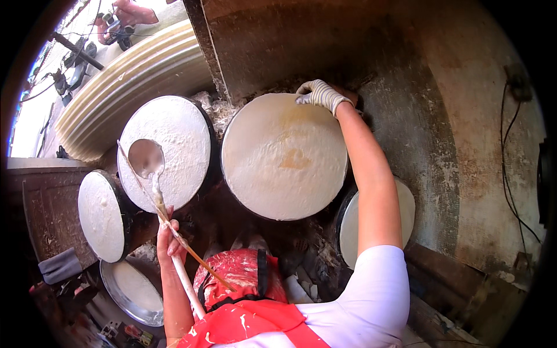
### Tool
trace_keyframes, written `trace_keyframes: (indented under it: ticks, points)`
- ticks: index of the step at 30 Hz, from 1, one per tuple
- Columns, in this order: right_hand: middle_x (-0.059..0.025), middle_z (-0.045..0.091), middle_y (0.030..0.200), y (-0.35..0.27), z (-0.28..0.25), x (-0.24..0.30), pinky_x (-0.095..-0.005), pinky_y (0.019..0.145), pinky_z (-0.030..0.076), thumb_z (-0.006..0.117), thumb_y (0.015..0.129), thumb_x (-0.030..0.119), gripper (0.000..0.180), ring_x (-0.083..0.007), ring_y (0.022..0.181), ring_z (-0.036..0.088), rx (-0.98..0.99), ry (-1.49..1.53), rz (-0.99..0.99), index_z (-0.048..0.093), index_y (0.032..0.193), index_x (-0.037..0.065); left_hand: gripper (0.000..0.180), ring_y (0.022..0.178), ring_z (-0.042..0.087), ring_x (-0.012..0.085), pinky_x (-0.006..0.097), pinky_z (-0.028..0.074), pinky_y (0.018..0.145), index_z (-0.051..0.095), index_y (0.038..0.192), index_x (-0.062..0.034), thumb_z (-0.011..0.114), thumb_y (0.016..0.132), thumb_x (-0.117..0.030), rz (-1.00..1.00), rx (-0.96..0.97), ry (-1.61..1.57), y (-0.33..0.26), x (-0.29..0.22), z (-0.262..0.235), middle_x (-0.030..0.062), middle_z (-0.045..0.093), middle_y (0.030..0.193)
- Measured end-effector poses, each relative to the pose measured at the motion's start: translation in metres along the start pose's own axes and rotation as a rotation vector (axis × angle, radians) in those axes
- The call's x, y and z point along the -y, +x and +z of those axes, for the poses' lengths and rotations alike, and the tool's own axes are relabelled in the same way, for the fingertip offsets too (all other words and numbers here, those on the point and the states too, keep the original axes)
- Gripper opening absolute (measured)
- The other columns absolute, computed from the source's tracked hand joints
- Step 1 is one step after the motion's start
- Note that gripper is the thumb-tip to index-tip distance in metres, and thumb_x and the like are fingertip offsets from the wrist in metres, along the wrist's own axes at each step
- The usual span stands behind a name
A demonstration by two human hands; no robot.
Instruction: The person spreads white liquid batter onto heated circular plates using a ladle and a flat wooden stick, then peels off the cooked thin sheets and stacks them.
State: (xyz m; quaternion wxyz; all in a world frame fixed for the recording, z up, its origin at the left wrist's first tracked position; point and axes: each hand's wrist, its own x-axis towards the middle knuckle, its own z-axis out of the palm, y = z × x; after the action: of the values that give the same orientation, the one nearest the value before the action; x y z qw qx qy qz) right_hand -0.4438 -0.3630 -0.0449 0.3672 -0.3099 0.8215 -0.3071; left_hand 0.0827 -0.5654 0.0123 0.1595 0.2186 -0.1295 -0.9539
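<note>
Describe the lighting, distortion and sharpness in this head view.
Head view: daylight blows out the upper-left corner; fisheye bends the corrugated sheet and blackens the rim; the central round plate and gloved right hand are sharp; the lower-left clutter sits in shadow.

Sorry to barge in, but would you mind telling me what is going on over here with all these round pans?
A person stands over several round griddles coated in white batter. Their right hand, in a knit glove, rests on the far rim of the large middle griddle, whose coating shows tan patches. Their bare left hand holds a long-handled ladle together with a thin stick over the left griddle. Smaller coated pans sit at the left and right.
</note>
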Motion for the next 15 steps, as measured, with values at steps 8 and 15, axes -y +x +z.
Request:
trace_keyframes:
  ticks: [8,15]
  points:
    - [0.0033,0.064,0.076,-0.135,-0.042,0.067,-0.0241,0.068,0.045,0.078,0.07,0.016,0.021,-0.0058,0.072,0.056,-0.045,0.217,0.018,0.066,0.085,0.006,0.051,0.039,0.043,0.0025,0.017,0.036,0.033,0.016,0.141,-0.005,0.039,0.096,-0.014,-0.094,0.15,-0.032,-0.008,-0.034,-0.021,0.0088,0.053,0.095]
    - [0.0006,0.065,0.076,-0.355,0.004,0.166,-0.0246,0.069,0.046,0.077,0.07,0.013,0.02,-0.0073,0.073,0.057,-0.384,0.033,-0.017,0.068,0.084,0.004,0.049,0.038,0.04,0.0015,0.017,0.036,0.034,0.016,0.14,-0.0035,0.037,0.097,-0.015,-0.313,0.272,0.055,-0.016,-0.061,-0.032,0.0062,0.052,0.093]
